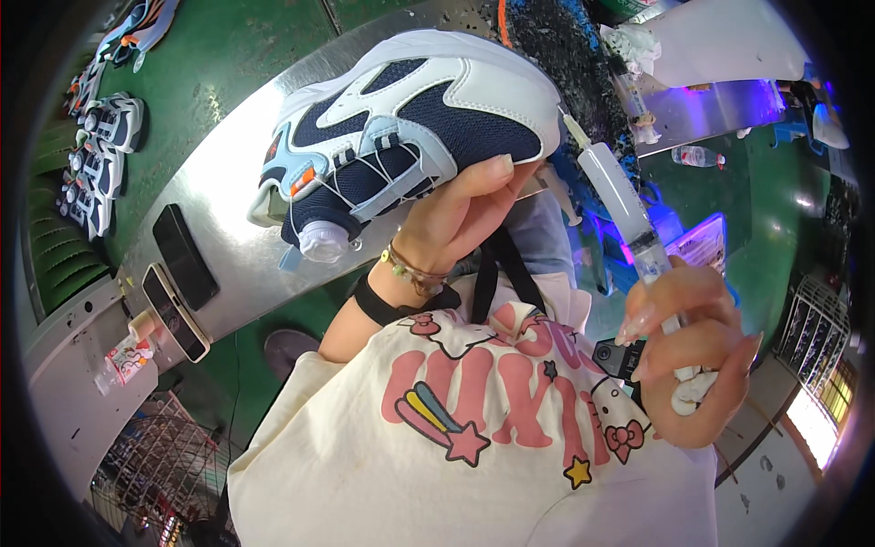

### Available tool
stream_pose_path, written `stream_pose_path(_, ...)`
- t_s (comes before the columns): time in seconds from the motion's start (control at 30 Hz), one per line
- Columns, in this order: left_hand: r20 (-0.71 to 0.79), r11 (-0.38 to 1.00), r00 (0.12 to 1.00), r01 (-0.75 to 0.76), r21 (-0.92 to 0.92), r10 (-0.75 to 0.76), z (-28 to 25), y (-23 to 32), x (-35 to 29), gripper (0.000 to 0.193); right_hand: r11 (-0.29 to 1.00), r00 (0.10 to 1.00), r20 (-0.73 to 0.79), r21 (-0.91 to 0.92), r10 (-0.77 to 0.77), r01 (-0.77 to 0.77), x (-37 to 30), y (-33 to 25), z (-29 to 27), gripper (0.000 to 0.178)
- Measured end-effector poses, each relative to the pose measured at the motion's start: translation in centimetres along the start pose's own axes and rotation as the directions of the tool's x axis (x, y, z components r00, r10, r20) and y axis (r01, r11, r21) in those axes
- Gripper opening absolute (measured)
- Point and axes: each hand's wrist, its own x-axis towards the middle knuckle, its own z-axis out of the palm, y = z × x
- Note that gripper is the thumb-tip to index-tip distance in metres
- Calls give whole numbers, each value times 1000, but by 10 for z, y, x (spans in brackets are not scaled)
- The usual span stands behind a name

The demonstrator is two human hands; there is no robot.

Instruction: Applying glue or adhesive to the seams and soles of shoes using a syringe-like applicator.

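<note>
My left hand (460, 210) grips a sneaker (483, 128) by its toe end, thumb on the dark mesh. The shoe is navy, white and light blue with a white sole, and it lies tilted with its side and laces showing. Stuffing in a clear wrap (323, 241) pokes out of its collar. In my right hand (697, 319) is a syringe (618, 190) filled with whitish, cloudy contents, fingers closed round its rear end. Its thin needle tip points up at the sole edge by the toe; whether they touch I cannot tell. A crumpled white wad (693, 390) is tucked in the same hand's lower fingers.
Two phones (185, 257) lie on the metal bench (246, 155) at left. Several similar sneakers (108, 164) stand farther left. A black-stained surface (574, 82) is at the back, with crumpled tissue (632, 47) beside it. A plastic bottle (697, 157) lies at right near blue-lit items.
</note>
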Motion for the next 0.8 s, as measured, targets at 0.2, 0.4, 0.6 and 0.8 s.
stream_pose_path(0.2, -101, 994, 989, -111, 1, 110, 16, -1, 15, 32, 995, 998, 32, -85, -49, 52, 10, 3, 5, 61)
stream_pose_path(0.4, -403, 991, 909, -132, -33, 107, 57, 14, 15, 26, 961, 981, 65, -202, -182, 191, 20, 18, 16, 58)
stream_pose_path(0.6, -540, 998, 840, -67, -4, 54, 74, 21, 18, 30, 908, 916, 45, -122, -399, 402, 22, 41, 16, 31)
stream_pose_path(0.8, -556, 998, 829, -55, 36, 65, 83, 22, 20, 30, 924, 927, -21, -96, -375, 371, 15, 44, 16, 35)
